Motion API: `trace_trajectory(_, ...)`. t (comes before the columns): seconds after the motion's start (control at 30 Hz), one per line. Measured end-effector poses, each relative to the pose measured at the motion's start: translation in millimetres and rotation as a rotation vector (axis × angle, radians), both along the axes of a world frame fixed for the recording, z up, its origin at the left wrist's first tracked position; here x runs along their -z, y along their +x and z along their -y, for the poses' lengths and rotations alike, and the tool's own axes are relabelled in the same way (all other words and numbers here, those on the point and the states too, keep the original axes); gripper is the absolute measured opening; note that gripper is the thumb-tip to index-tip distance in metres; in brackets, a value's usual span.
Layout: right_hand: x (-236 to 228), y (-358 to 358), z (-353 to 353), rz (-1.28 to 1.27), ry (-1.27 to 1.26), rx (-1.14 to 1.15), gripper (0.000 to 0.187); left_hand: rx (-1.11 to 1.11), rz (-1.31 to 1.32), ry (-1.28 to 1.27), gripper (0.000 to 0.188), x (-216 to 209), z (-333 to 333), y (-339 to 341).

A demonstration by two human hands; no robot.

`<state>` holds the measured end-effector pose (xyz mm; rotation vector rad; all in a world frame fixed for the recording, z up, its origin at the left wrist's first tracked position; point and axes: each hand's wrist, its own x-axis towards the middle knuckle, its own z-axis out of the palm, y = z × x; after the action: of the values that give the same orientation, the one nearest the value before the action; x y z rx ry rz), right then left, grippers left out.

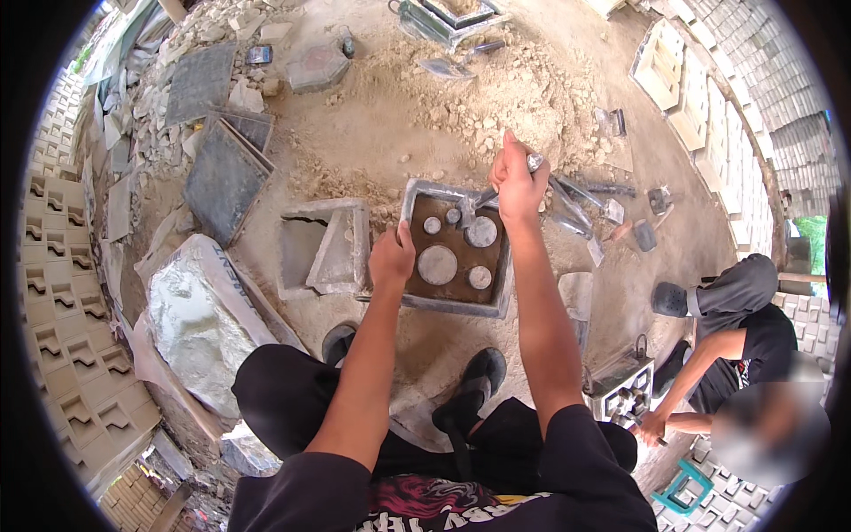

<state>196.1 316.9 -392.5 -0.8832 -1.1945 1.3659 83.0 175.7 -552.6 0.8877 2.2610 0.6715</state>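
The right grip (519, 182) clenches a hand tool (469, 209), its long axis slanting leftward and toward the person, tip pointing into the square moulding frame (461, 308) on the ground; the left grip (392, 257) grasps that frame's left rim.

The left forearm (359, 372) slants inward and forward to a half-curled left hand (390, 258), its thumb (404, 233) extended ahead, while the right forearm (545, 328) reaches farther out to a right hand (521, 182) closed into a fist, thumb pointing forward.
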Motion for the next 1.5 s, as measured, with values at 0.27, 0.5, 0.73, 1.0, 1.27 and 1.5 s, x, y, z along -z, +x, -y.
trace_trajectory(0.27, 8.0, -0.8, -21.2, 0.127, 0.0, -0.565, 0.027, -0.008, 0.008, 0.009, 0.055, -5.4, -3.1, 1.3)
trace_trajectory(0.5, 7.1, 13.4, -16.2, 0.242, 0.05, -0.51, 0.024, 0.003, -0.006, -0.014, 0.052, -2.1, -2.9, 4.3)
trace_trajectory(0.73, -37.2, 25.8, -13.9, 0.073, 0.048, -0.5, 0.042, -0.009, 0.0, -0.012, 0.053, -6.2, -1.4, 0.1)
trace_trajectory(1.0, -8.2, 34.3, -17.2, 0.059, -0.019, -0.397, 0.05, -0.019, -0.003, 0.015, 0.055, -2.4, 0.3, -1.4)
trace_trajectory(1.27, 34.3, 38.9, -8.4, 0.025, -0.054, -0.401, 0.043, 0.01, 0.021, -0.043, 0.057, -4.7, -5.9, -1.4)
trace_trajectory(1.5, 53.8, 32.5, 0.4, 0.093, 0.106, -0.099, 0.042, 0.012, 0.026, -0.067, 0.057, -6.3, -3.3, 4.9)
